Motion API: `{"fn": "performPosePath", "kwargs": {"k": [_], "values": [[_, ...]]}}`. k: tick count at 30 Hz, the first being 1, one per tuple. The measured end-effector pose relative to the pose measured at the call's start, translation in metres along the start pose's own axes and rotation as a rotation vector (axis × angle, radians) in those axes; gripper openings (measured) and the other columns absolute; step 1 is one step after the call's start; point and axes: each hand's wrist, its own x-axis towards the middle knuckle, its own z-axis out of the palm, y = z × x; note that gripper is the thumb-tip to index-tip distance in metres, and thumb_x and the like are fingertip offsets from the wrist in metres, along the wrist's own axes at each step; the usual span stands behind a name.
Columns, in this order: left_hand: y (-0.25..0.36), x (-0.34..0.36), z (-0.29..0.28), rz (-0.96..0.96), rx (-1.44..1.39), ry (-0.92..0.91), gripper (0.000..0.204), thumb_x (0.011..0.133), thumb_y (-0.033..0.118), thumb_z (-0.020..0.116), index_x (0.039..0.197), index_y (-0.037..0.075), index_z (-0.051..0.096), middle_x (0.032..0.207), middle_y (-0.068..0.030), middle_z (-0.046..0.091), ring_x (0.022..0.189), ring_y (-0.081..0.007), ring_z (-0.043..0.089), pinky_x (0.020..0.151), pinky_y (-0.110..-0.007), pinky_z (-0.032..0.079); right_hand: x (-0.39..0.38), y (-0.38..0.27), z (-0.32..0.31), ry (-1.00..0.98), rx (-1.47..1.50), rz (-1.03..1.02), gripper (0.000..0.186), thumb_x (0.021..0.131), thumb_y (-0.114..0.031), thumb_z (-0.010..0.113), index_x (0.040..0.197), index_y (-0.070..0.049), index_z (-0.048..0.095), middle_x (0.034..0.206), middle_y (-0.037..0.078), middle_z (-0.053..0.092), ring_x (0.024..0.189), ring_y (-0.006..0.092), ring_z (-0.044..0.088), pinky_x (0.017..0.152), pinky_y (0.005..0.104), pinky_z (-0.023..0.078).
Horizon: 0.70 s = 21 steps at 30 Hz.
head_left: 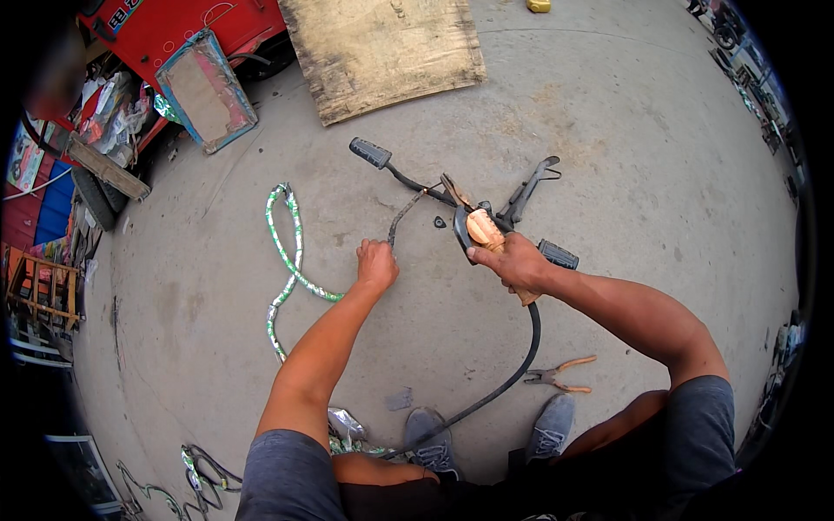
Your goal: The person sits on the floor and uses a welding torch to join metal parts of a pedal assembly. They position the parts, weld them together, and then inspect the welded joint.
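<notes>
In my right hand (517, 262), fingers wrapped round its grip, is a welding electrode holder (484, 227) with orange-tan insulation and open-looking metal jaws at the far end. A black cable (532, 334) runs from its rear down towards my feet. My left hand (377, 264) is closed on a thin, dark, rough bent rod (407, 211), whose far end comes close to the jaws; whether they touch I cannot tell. Under the holder lies a black motorcycle footrest bar (408, 180) with a rubber peg (370, 153) at each end and a side stand (528, 193).
Pliers (560, 375) with orange handles lie by my right shoe (552, 425). Left of my left hand loops a cable wrapped in silver-green foil (300, 234). A worn wooden board (387, 56), a blue-edged panel (208, 91) and a red vehicle (191, 35) stand beyond.
</notes>
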Motion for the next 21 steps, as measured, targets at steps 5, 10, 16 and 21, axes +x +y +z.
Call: {"fn": "performPosePath", "kwargs": {"k": [5, 10, 16, 21], "values": [[-0.0004, -0.0002, 0.0002, -0.007, 0.005, -0.01, 0.021, 0.077, 0.013, 0.073, 0.089, -0.004, 0.067, 0.098, -0.0217, 0.064, 0.102, -0.0378, 0.054, 0.09, -0.047, 0.043, -0.0029, -0.0049, -0.0003, 0.0, -0.028, -0.001, 0.062, 0.081, -0.062, 0.067, 0.071, -0.002, 0.057, 0.057, 0.008, 0.057, 0.048, 0.0182, 0.061, 0.046, 0.0332, 0.051], [0.0006, 0.0001, -0.0007, -0.006, 0.005, -0.02, 0.021, 0.077, 0.013, 0.072, 0.088, -0.004, 0.067, 0.098, -0.0216, 0.064, 0.103, -0.0379, 0.054, 0.091, -0.048, 0.042, -0.0044, -0.0041, 0.0015, 0.012, -0.059, -0.028, 0.067, 0.08, -0.062, 0.068, 0.077, 0.004, 0.06, 0.06, 0.011, 0.061, 0.05, 0.0196, 0.063, 0.048, 0.0335, 0.052], [-0.0006, 0.0, 0.0017, -0.008, 0.001, -0.009, 0.021, 0.078, 0.014, 0.072, 0.089, -0.004, 0.067, 0.099, -0.0218, 0.064, 0.103, -0.0382, 0.054, 0.091, -0.048, 0.042, -0.0034, -0.0043, 0.0028, 0.021, -0.101, -0.045, 0.07, 0.08, -0.063, 0.068, 0.084, 0.007, 0.06, 0.067, 0.014, 0.064, 0.053, 0.0204, 0.065, 0.05, 0.0338, 0.053], [0.0006, 0.0003, -0.0005, -0.02, 0.002, -0.03, 0.021, 0.078, 0.014, 0.072, 0.089, -0.004, 0.067, 0.098, -0.022, 0.064, 0.103, -0.0383, 0.054, 0.091, -0.049, 0.042, -0.0043, -0.0083, 0.0015, -0.015, -0.143, -0.033, 0.072, 0.08, -0.063, 0.067, 0.088, 0.009, 0.061, 0.071, 0.016, 0.065, 0.057, 0.0223, 0.066, 0.053, 0.0346, 0.054]]}}
